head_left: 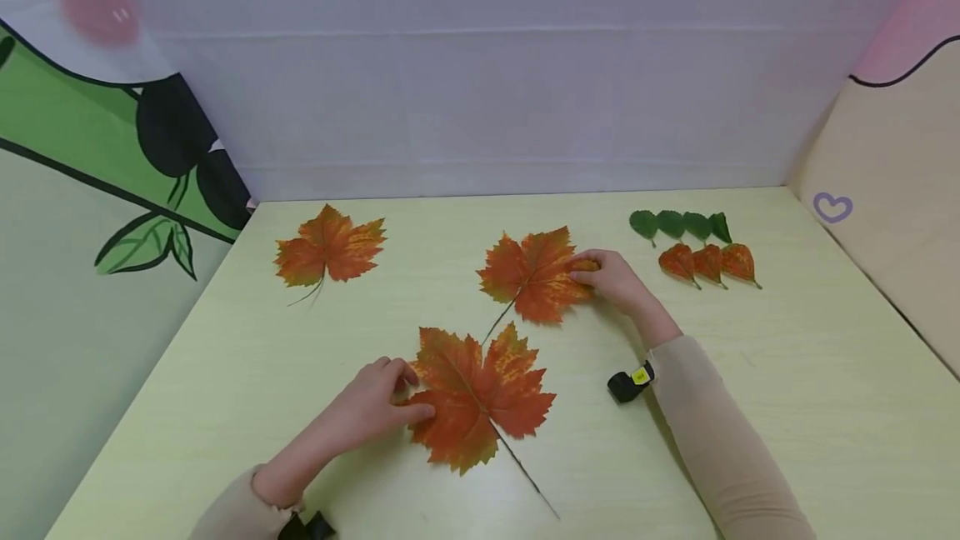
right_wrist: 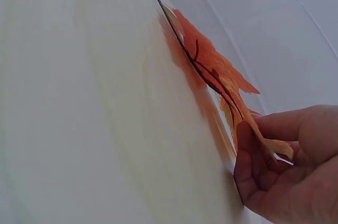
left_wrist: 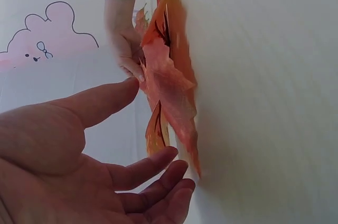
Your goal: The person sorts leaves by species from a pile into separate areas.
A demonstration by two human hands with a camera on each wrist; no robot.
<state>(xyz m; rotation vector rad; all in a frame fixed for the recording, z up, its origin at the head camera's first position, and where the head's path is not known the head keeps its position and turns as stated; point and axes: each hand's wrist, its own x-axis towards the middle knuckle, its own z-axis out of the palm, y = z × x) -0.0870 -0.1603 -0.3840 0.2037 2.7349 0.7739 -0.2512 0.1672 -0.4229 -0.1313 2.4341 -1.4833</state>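
Observation:
A large orange-red artificial maple leaf (head_left: 480, 394) lies on the near middle of the table, its thin stem pointing toward the front right. My left hand (head_left: 367, 407) is at its left edge, with the thumb over the leaf; the left wrist view shows the thumb (left_wrist: 119, 97) and the loosely bent fingers apart from each other. Farther back is a second maple leaf (head_left: 528, 277), its stem running down to the near leaf. My right hand (head_left: 618, 282) pinches this leaf's right edge between thumb and fingers, which the right wrist view shows close up.
A third maple leaf (head_left: 327, 248) lies at the back left of the pale table (head_left: 225, 373). At the back right is a row of several small green leaves (head_left: 643, 223), with three orange-red leaf-like pieces (head_left: 707, 262) in front. A pale cloth wall (head_left: 480, 98) stands behind.

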